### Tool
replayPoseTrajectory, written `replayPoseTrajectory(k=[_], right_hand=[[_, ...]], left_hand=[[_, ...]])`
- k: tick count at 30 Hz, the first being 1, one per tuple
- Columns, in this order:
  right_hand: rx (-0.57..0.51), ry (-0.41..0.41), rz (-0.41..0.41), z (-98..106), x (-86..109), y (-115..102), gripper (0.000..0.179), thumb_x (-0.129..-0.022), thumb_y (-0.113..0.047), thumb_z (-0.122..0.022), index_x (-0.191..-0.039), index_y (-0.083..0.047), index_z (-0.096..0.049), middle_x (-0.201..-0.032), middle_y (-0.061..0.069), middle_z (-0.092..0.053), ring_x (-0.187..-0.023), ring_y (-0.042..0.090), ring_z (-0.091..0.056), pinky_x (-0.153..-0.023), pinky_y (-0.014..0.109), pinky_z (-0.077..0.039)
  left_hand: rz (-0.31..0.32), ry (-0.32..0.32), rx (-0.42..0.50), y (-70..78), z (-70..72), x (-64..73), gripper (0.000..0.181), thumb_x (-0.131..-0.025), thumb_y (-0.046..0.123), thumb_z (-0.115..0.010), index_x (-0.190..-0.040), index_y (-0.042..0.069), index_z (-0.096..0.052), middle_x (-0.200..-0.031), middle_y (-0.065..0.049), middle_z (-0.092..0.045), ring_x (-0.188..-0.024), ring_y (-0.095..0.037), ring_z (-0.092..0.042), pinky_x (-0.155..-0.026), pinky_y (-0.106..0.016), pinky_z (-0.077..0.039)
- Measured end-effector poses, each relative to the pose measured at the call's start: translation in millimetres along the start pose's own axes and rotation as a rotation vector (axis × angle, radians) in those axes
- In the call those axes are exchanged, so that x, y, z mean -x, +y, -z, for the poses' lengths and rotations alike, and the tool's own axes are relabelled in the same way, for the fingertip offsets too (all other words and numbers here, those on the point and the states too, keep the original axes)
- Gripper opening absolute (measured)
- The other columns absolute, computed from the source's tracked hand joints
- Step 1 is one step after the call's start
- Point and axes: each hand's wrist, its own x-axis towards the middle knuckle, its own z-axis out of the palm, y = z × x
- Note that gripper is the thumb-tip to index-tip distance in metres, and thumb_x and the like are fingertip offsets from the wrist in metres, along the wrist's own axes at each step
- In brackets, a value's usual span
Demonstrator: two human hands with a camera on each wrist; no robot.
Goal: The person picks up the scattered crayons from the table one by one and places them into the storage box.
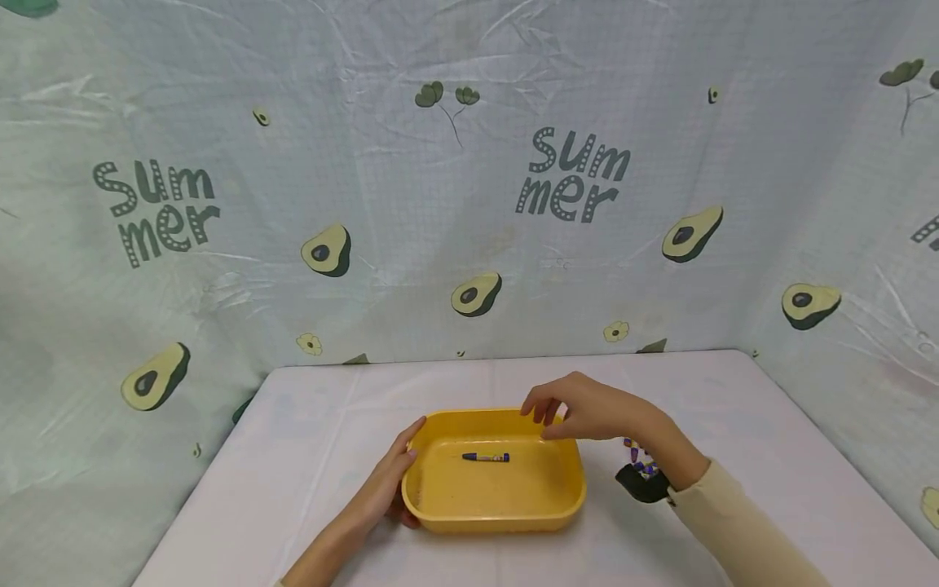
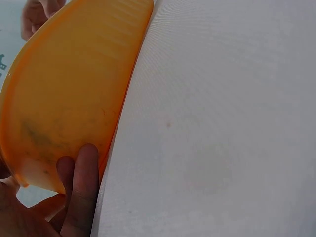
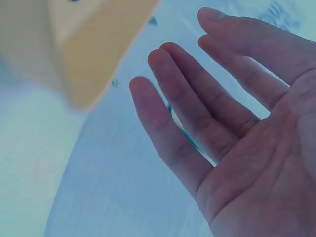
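A yellow plastic tray (image 1: pixel 499 494) with raised walls stands near the middle of the table. On its floor lies a small crayon (image 1: pixel 486 457) with a dark blue tip and a patterned wrapper. My left hand (image 1: pixel 387 483) grips the tray's left side, its fingers against the outer wall in the left wrist view. Over the back right corner of the tray hovers my right hand (image 1: pixel 587 408), holding nothing. Its fingers (image 3: pixel 187 103) are loosely bent and spread in the right wrist view, near the blurred tray (image 3: pixel 98 54).
Several small purple pieces (image 1: pixel 634 453) lie on the table right of the tray, partly hidden by the right forearm. A black item (image 1: pixel 644 486) shows beside the right sleeve. A pale cloth (image 1: pixel 330 456) covers the table. Behind it hangs an avocado-print sheet (image 1: pixel 396 204).
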Motion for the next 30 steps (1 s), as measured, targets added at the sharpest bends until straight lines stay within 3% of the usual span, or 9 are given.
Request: replayPoseTrajectory(k=[2,9,14,20,26,30], right_hand=[[-0.029,0.034,-0.025,3.9,14.4,9.5,0.025,-0.088,-0.026,-0.07,-0.112,-0.032,-0.065,-0.102,-0.014,-0.067,-0.091,0.004,-0.062,-0.077,0.019,-0.056],[-0.085,0.151,-0.079,8.6,63.2,50.3,0.029,-0.088,-0.031,-0.07,-0.115,-0.032,-0.061,-0.101,-0.011,-0.065,-0.089,0.004,-0.063,-0.076,0.02,-0.057],[-0.056,0.214,-0.114,5.2,89.5,78.9,0.025,-0.088,-0.026,-0.07,-0.111,-0.027,-0.063,-0.097,-0.007,-0.066,-0.085,0.002,-0.06,-0.073,0.021,-0.056],[-0.129,0.168,-0.145,-6.6,104.6,102.0,0.016,-0.085,-0.015,-0.071,-0.099,-0.012,-0.066,-0.087,-0.004,-0.065,-0.079,0.003,-0.058,-0.067,0.023,-0.054],[-0.184,0.091,-0.156,-13.4,111.3,121.7,0.018,-0.082,-0.011,-0.072,-0.099,-0.008,-0.066,-0.089,0.001,-0.067,-0.078,0.004,-0.059,-0.068,0.022,-0.054],[-0.187,0.096,-0.164,-9.7,112.1,132.0,0.019,-0.081,-0.01,-0.072,-0.099,-0.007,-0.067,-0.088,0.002,-0.066,-0.076,0.005,-0.059,-0.066,0.021,-0.053]], left_hand=[[-0.007,-0.003,-0.006,-0.7,0.3,0.1,0.046,-0.106,0.037,-0.026,-0.151,0.042,-0.017,-0.157,-0.021,-0.014,-0.061,-0.023,-0.06,-0.05,-0.042,-0.058],[-0.018,-0.021,0.027,-2.9,2.1,-0.5,0.046,-0.106,0.04,-0.026,-0.151,0.042,-0.016,-0.148,-0.029,-0.03,-0.052,-0.019,-0.054,-0.05,-0.041,-0.058],[-0.013,-0.016,0.022,-3.7,2.0,0.4,0.046,-0.105,0.042,-0.028,-0.149,0.045,-0.018,-0.151,-0.025,-0.027,-0.053,-0.02,-0.055,-0.051,-0.042,-0.058],[-0.007,-0.002,0.014,-1.7,0.4,-1.3,0.045,-0.105,0.04,-0.027,-0.149,0.045,-0.019,-0.15,-0.025,-0.027,-0.053,-0.02,-0.055,-0.051,-0.041,-0.058],[-0.004,-0.009,0.015,-1.1,-0.9,-2.9,0.046,-0.106,0.04,-0.027,-0.15,0.044,-0.018,-0.151,-0.027,-0.025,-0.054,-0.02,-0.056,-0.051,-0.041,-0.058],[-0.004,-0.001,0.019,-0.8,-1.0,-4.3,0.045,-0.106,0.039,-0.028,-0.15,0.044,-0.019,-0.152,-0.026,-0.023,-0.053,-0.02,-0.055,-0.051,-0.041,-0.058]])
